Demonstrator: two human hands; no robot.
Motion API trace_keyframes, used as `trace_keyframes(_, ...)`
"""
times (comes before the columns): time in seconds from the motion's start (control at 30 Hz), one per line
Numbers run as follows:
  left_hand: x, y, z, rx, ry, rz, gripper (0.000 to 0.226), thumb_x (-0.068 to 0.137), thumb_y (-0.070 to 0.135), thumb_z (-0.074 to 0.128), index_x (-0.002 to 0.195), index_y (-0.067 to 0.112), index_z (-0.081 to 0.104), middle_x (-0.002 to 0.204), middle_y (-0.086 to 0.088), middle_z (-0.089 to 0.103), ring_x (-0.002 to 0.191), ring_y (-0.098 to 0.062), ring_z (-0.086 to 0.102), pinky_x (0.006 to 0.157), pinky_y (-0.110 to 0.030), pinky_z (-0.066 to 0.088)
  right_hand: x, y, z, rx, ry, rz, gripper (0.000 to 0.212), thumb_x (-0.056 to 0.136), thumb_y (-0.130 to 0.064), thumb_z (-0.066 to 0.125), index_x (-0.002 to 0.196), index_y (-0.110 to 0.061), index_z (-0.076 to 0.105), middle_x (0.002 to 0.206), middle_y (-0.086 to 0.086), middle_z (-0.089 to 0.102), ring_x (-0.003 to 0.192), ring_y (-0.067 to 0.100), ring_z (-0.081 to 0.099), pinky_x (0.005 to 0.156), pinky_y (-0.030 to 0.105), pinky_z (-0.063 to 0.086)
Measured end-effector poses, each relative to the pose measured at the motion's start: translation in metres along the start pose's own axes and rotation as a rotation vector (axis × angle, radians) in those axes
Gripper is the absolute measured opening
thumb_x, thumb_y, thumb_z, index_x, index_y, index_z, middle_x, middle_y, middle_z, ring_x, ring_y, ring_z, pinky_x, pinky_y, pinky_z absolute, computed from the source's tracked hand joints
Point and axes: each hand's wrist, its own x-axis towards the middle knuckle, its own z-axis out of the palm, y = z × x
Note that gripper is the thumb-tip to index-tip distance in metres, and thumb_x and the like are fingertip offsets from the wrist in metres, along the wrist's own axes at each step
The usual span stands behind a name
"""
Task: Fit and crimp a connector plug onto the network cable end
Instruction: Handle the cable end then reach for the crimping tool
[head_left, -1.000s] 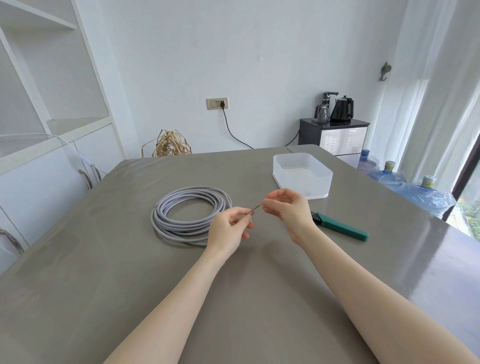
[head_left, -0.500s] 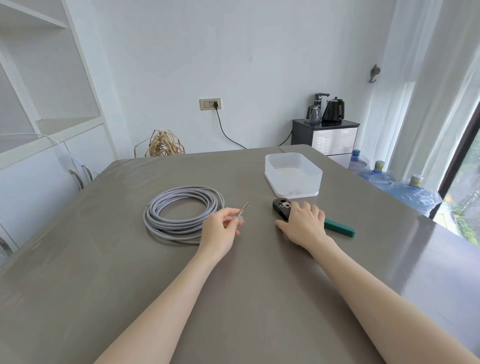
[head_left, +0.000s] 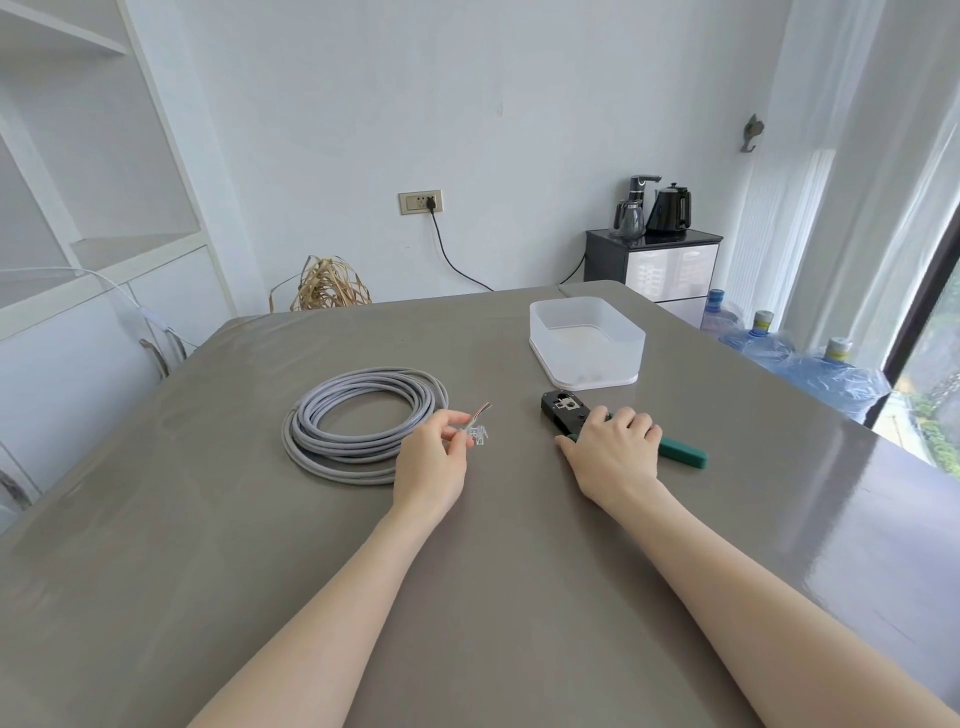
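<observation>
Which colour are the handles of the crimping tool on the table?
Green; the crimping tool has a black head. The head view shows it.

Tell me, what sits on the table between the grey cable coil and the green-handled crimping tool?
In the head view, only the left hand, pinching the clear plastic connector plug and the cable's stripped end; beyond it the grey table is bare.

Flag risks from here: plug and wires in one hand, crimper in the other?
1. The left hand alone pinches the clear plug beside the bare wire ends; the wires look unseated, and either could slip.
2. The right hand grips the crimping tool mid-body on the table; that grip may need shifting toward the green handles.
</observation>
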Motion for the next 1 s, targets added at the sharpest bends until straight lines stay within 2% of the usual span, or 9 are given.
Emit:
trace_keyframes(0.13,-0.002,0.002,-0.001,-0.023,0.019,0.028,0.023,0.093,0.011,0.046,0.099,0.027,0.060,0.077,0.017,0.064,0.062,-0.011,0.054,0.062,-0.029,0.044,-0.004,-0.009,-0.006,0.025,-0.019,-0.059,0.055,0.093,-0.055,0.041,0.113,-0.004,0.048,0.120,0.018,0.052,0.114,0.034,0.045,0.099,0.041,0.034)
trace_keyframes(0.23,-0.002,0.005,-0.004,-0.057,0.034,0.068,0.022,0.093,0.011,0.046,0.098,0.029,0.059,0.082,0.010,0.067,0.055,-0.003,0.050,0.053,-0.017,0.038,-0.006,-0.019,-0.015,0.086,-0.012,-0.106,0.054,0.094,-0.055,0.038,0.112,-0.005,0.048,0.117,0.017,0.053,0.112,0.034,0.046,0.094,0.038,0.036)
trace_keyframes(0.33,-0.003,0.012,-0.004,-0.148,0.051,0.064,0.017,0.092,0.013,0.049,0.095,0.025,0.061,0.078,0.007,0.067,0.055,0.002,0.053,0.050,-0.007,0.036,-0.007,-0.025,-0.029,0.250,-0.029,-0.124,0.052,0.095,-0.053,0.037,0.110,-0.005,0.048,0.115,0.017,0.052,0.110,0.035,0.044,0.089,0.038,0.037)
trace_keyframes(0.47,-0.003,0.023,-0.004,-0.285,0.069,0.036,0.010,0.092,0.018,0.055,0.092,0.017,0.065,0.067,0.007,0.062,0.064,-0.004,0.059,0.055,-0.004,0.038,-0.007,-0.030,-0.043,0.561,-0.062,-0.146,0.050,0.095,-0.052,0.038,0.104,-0.005,0.051,0.103,0.016,0.056,0.105,0.035,0.043,0.087,0.040,0.040)
trace_keyframes(0.63,-0.003,0.029,-0.009,-0.284,0.012,0.048,0.002,0.085,0.023,0.065,0.087,0.021,0.066,0.071,0.001,0.063,0.058,-0.003,0.053,0.052,-0.008,0.037,-0.006,-0.032,-0.065,1.011,-0.113,-0.184,0.038,0.094,-0.048,0.043,0.086,-0.013,0.054,0.068,-0.001,0.046,0.067,0.020,0.043,0.055,0.029,0.031)
trace_keyframes(0.73,-0.005,0.034,-0.011,-0.247,-0.035,0.071,0.015,0.079,0.035,0.071,0.089,0.025,0.066,0.075,0.002,0.062,0.062,-0.010,0.050,0.052,-0.010,0.036,-0.005,-0.034,-0.074,1.296,-0.219,-0.172,0.043,0.093,-0.052,0.043,0.076,-0.013,0.044,0.068,0.005,0.037,0.063,0.020,0.036,0.059,0.032,0.034)
trace_keyframes(0.8,-0.007,0.036,-0.011,-0.233,-0.069,0.075,0.021,0.077,0.040,0.072,0.092,0.026,0.066,0.078,0.005,0.064,0.061,-0.008,0.048,0.052,-0.009,0.035,-0.005,-0.034,-0.077,1.453,-0.337,-0.097,0.053,0.091,-0.057,0.044,0.084,-0.005,0.055,0.076,0.018,0.054,0.067,0.032,0.055,0.077,0.040,0.054)
trace_keyframes(0.83,-0.008,0.037,-0.010,-0.218,-0.079,0.075,0.021,0.078,0.040,0.072,0.093,0.027,0.065,0.080,0.006,0.066,0.061,-0.007,0.048,0.053,-0.009,0.036,-0.005,-0.034,-0.077,1.506,-0.378,-0.076,0.058,0.090,-0.058,0.045,0.087,-0.002,0.060,0.081,0.019,0.064,0.073,0.034,0.065,0.082,0.040,0.056)
trace_keyframes(1.0,-0.009,0.037,-0.008,-0.191,-0.111,0.057,0.014,0.079,0.029,0.073,0.087,0.030,0.061,0.083,0.003,0.071,0.072,-0.014,0.060,0.065,-0.023,0.044,0.000,-0.030,-0.068,1.576,-0.456,-0.109,0.049,0.089,-0.058,0.047,0.083,-0.012,0.064,0.075,0.001,0.074,0.075,0.020,0.073,0.075,0.034,0.059)
